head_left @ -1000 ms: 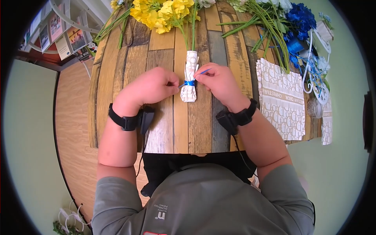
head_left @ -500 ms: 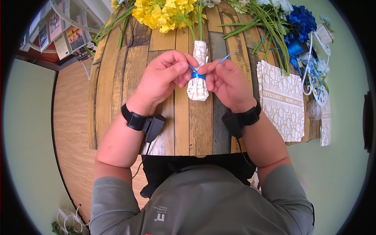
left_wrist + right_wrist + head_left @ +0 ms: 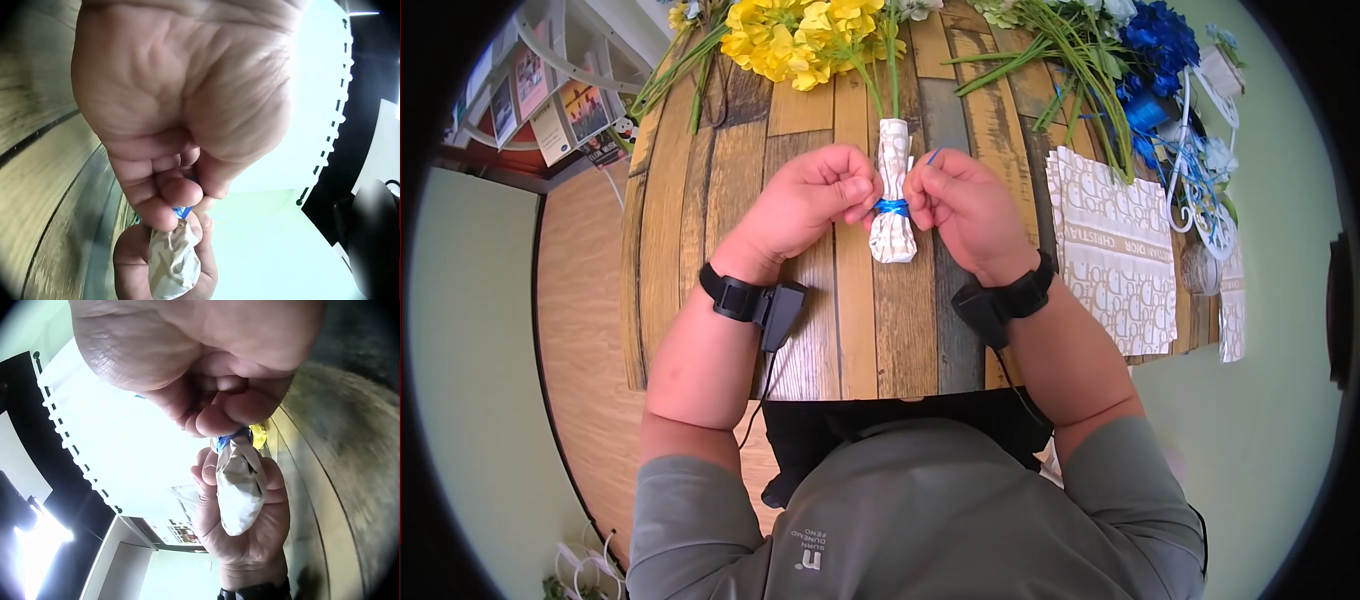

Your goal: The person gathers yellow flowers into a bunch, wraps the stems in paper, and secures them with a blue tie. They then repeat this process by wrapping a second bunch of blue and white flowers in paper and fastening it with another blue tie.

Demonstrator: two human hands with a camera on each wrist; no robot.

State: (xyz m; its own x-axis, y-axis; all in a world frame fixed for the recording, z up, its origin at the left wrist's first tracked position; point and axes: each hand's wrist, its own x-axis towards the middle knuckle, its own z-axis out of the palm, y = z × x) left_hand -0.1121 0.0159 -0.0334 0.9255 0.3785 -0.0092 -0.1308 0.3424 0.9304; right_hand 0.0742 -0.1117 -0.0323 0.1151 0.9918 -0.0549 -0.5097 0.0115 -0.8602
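Observation:
A stem bundle wrapped in white and beige patterned paper (image 3: 893, 240) lies in the middle of the table, green stems (image 3: 887, 90) coming out of its far end. Blue ribbon (image 3: 891, 207) cinches the wrap around its middle. On the left of the band, my left hand (image 3: 822, 196) pinches the ribbon between thumb and curled fingers. My right hand (image 3: 962, 205) pinches the other side, with a short blue end sticking up above its thumb. Both wrist views show the crumpled lower end of the paper between the hands; the ribbon inside the fingers is mostly hidden.
Yellow flowers (image 3: 805, 45) lie at the far side. Patterned paper sheets (image 3: 1112, 255) are stacked on the right, below loose green stems (image 3: 1090, 95) and blue flowers (image 3: 1160, 45). A white metal stand (image 3: 1200, 170) and a ribbon roll (image 3: 1200, 270) stand at the right edge.
Both hands first rose and drew in over the band, then moved slightly apart to either side of it. The ribbon now sits tight round the paper, with less of its ends showing.

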